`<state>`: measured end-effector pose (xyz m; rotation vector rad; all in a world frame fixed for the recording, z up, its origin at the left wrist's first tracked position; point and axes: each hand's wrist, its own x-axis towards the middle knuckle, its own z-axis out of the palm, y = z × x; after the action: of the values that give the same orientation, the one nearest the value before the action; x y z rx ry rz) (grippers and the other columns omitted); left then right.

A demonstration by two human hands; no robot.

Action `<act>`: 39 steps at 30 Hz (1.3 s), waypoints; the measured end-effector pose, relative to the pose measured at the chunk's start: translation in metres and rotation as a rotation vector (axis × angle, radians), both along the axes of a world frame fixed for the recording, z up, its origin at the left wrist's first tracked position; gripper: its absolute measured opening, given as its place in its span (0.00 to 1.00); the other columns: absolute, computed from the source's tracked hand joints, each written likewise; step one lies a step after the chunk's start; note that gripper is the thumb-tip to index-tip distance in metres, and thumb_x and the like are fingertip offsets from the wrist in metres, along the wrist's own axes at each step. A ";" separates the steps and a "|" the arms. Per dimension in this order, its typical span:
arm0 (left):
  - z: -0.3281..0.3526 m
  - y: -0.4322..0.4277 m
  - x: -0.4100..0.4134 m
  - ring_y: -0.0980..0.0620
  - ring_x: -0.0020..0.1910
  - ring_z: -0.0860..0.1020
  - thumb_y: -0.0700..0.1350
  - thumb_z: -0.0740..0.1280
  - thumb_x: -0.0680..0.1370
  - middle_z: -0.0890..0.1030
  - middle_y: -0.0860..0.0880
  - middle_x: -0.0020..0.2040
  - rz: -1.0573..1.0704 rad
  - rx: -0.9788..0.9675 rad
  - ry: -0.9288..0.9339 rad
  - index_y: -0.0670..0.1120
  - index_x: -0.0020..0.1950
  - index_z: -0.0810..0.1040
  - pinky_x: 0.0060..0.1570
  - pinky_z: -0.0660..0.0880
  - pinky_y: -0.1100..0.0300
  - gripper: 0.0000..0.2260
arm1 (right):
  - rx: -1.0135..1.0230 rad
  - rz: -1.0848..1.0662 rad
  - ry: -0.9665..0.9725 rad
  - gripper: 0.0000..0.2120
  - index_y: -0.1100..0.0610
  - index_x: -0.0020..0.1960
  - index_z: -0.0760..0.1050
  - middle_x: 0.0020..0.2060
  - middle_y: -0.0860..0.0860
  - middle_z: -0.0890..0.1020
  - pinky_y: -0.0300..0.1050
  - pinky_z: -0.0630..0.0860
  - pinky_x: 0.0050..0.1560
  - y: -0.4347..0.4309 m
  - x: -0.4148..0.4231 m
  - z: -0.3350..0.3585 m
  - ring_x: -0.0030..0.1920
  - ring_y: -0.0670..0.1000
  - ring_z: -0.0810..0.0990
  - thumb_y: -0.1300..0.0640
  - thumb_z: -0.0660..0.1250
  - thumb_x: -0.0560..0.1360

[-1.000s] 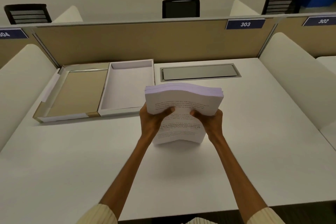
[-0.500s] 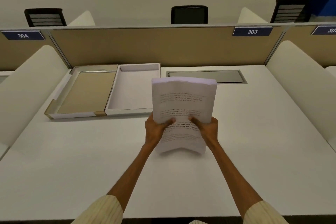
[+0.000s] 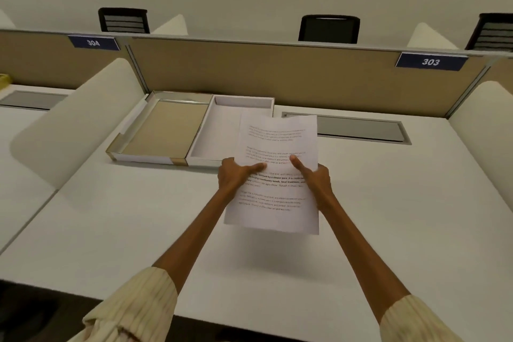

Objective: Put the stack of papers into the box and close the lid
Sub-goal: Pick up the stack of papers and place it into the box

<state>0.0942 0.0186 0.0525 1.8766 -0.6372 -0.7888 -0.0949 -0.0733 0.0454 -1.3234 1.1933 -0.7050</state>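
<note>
- Grip: left hand (image 3: 234, 175) and right hand (image 3: 316, 179) both clenched on the stack of papers (image 3: 276, 172), thumbs on the top sheet, one hand per long edge
- Stack held above the desk (image 3: 402, 203), far end overlapping the box (image 3: 219, 133)
- Open tray lies ahead and left; long axes roughly parallel; left hand nearer
- Lid (image 3: 163, 133) lies open at the box's left

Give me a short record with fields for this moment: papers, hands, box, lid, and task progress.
papers: stack of papers held above the desk, its far edge overlapping the box in view
left hand: grip on the stack's left edge, thumb on top
right hand: grip on the right edge, thumb on top
box: white tray, open, no papers in it
lid: folded open to the box's left
progress: papers not yet in
</note>
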 end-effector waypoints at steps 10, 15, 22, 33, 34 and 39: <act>0.017 -0.028 0.114 0.39 0.52 0.84 0.57 0.71 0.73 0.84 0.40 0.56 -0.128 0.107 0.103 0.39 0.62 0.76 0.55 0.80 0.41 0.27 | 0.116 0.057 -0.011 0.20 0.58 0.63 0.75 0.56 0.58 0.84 0.63 0.80 0.57 -0.035 0.096 -0.004 0.53 0.62 0.84 0.51 0.70 0.74; 0.010 -0.064 0.182 0.40 0.56 0.82 0.43 0.73 0.74 0.81 0.39 0.62 -0.197 0.171 0.289 0.38 0.68 0.72 0.52 0.80 0.47 0.25 | 0.134 0.056 0.045 0.21 0.58 0.65 0.73 0.58 0.58 0.82 0.64 0.79 0.57 -0.075 0.159 -0.002 0.54 0.63 0.84 0.52 0.70 0.75; -0.010 -0.129 0.235 0.37 0.60 0.80 0.41 0.70 0.77 0.79 0.39 0.65 -0.153 0.214 0.281 0.38 0.68 0.71 0.57 0.78 0.45 0.21 | 0.154 0.027 0.138 0.21 0.59 0.64 0.72 0.58 0.58 0.83 0.62 0.80 0.57 -0.132 0.228 -0.015 0.53 0.62 0.84 0.51 0.70 0.75; -0.062 -0.186 0.258 0.38 0.60 0.80 0.39 0.69 0.76 0.79 0.39 0.64 -0.057 0.311 0.170 0.37 0.67 0.71 0.60 0.78 0.45 0.20 | 0.161 -0.011 0.280 0.17 0.60 0.62 0.74 0.58 0.58 0.82 0.57 0.81 0.56 -0.175 0.270 -0.060 0.53 0.61 0.84 0.52 0.68 0.77; -0.066 -0.187 0.258 0.38 0.60 0.80 0.38 0.68 0.76 0.79 0.38 0.64 -0.051 0.322 0.157 0.36 0.67 0.72 0.59 0.78 0.46 0.20 | 0.148 -0.011 0.290 0.18 0.60 0.63 0.74 0.58 0.59 0.82 0.58 0.81 0.57 -0.176 0.270 -0.064 0.54 0.61 0.84 0.52 0.68 0.77; -0.071 -0.189 0.254 0.39 0.59 0.81 0.39 0.67 0.77 0.80 0.38 0.63 -0.045 0.318 0.068 0.36 0.65 0.73 0.56 0.80 0.48 0.17 | 0.111 -0.002 0.333 0.20 0.59 0.64 0.72 0.59 0.58 0.81 0.58 0.80 0.58 -0.179 0.270 -0.070 0.55 0.61 0.83 0.50 0.67 0.77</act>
<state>0.3480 -0.1702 -0.0180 2.1160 -0.5365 -1.0276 0.1751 -0.2524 -0.0250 -1.3808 1.4770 -0.4211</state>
